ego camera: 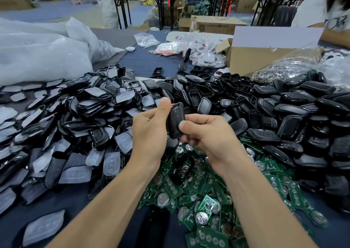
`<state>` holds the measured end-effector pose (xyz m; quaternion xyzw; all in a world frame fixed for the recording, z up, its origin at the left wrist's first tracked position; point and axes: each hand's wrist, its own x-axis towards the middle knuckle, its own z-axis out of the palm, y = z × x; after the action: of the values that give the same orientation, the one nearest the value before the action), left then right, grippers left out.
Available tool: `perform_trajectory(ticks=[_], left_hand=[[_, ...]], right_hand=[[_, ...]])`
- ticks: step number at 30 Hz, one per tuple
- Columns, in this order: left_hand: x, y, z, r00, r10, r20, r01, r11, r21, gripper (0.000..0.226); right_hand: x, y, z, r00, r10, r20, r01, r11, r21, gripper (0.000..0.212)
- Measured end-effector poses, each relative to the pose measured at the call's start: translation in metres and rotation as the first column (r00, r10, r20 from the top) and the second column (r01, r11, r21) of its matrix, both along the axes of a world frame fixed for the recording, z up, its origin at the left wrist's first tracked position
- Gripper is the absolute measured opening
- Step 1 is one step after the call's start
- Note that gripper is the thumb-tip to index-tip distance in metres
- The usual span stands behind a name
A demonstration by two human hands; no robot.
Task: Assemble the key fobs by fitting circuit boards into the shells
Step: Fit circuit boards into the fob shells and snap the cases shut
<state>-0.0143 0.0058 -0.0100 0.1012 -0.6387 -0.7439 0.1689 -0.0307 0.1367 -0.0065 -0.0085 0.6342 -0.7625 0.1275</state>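
Observation:
Both hands hold one black key fob shell (176,119) upright above the table. My left hand (149,132) grips its left edge, thumb raised at the top. My right hand (204,134) pinches its right side and lower end with curled fingers. Whether a board sits inside the shell is hidden. Below the hands lies a heap of green circuit boards (206,206) with round silver battery clips. Another black shell (181,169) rests on that heap. A big pile of black shells (284,119) spreads to the right.
Left of the hands lies a pile of translucent button pads and shell halves (79,126). White plastic bags (41,54) fill the far left. A cardboard box (265,56), a bag of metal rings (287,67) and another person's arm (333,35) are at the far right.

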Motion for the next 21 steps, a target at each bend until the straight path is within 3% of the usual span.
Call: perform_trajectory(ticks=[1,2,4,5,6,7,8,9,11,13,15,17,21], left_hand=[[0.000,-0.001,0.000,1.000,-0.001,-0.011,0.001,1.000,0.006,0.045],[-0.001,-0.003,0.000,1.000,0.005,-0.022,-0.004,1.000,0.007,0.043],[-0.002,-0.008,0.000,0.999,0.023,-0.023,-0.024,1.000,-0.016,0.038],[-0.002,-0.009,-0.001,0.999,0.037,-0.020,-0.038,0.999,-0.034,0.037],[-0.003,-0.010,-0.002,0.998,0.055,-0.017,-0.056,0.997,-0.052,0.035],[-0.003,-0.011,-0.002,0.997,0.074,-0.012,-0.075,0.995,-0.073,0.032],[-0.003,-0.011,-0.002,0.996,0.094,-0.010,-0.094,0.991,-0.099,0.030],[-0.003,-0.011,-0.002,0.994,0.109,-0.012,-0.109,0.986,-0.129,0.027],[-0.003,-0.011,-0.002,0.992,0.126,-0.024,-0.128,0.973,-0.191,0.023],[-0.001,-0.010,-0.001,0.992,0.124,-0.035,-0.129,0.953,-0.275,0.021],[-0.001,-0.010,-0.001,0.993,0.110,-0.045,-0.119,0.918,-0.378,0.020],[0.000,-0.009,-0.001,0.995,0.096,-0.041,-0.104,0.892,-0.441,0.020],[0.000,-0.010,-0.005,0.996,0.085,-0.022,-0.085,0.873,-0.480,0.021]], right_hand=[[-0.003,0.007,0.002,1.000,-0.026,0.005,0.026,0.999,-0.024,0.020],[-0.005,0.016,0.006,0.997,-0.071,0.033,0.075,0.984,-0.161,0.023],[-0.008,0.037,0.011,0.987,-0.130,0.093,0.160,0.819,-0.551,0.029],[-0.010,0.045,0.012,0.984,-0.155,0.087,0.174,0.750,-0.638,0.039],[-0.012,0.049,0.013,0.981,-0.177,0.075,0.184,0.757,-0.627,0.047],[-0.015,0.048,0.012,0.974,-0.222,0.051,0.216,0.825,-0.522,0.048],[-0.017,0.045,0.010,0.956,-0.293,-0.008,0.276,0.908,-0.315,0.044],[-0.018,0.041,0.006,0.926,-0.359,-0.118,0.359,0.933,-0.023,0.042],[-0.017,0.031,-0.002,0.867,-0.322,-0.380,0.479,0.751,0.454,0.050],[-0.018,0.025,-0.011,0.873,-0.117,-0.474,0.450,0.569,0.688,0.068],[-0.023,0.019,-0.018,0.912,0.125,-0.391,0.310,0.414,0.856,0.078],[-0.025,0.016,-0.019,0.904,0.245,-0.350,0.268,0.311,0.912,0.071],[-0.019,0.016,-0.013,0.841,0.053,-0.539,0.461,0.454,0.762,0.039]])
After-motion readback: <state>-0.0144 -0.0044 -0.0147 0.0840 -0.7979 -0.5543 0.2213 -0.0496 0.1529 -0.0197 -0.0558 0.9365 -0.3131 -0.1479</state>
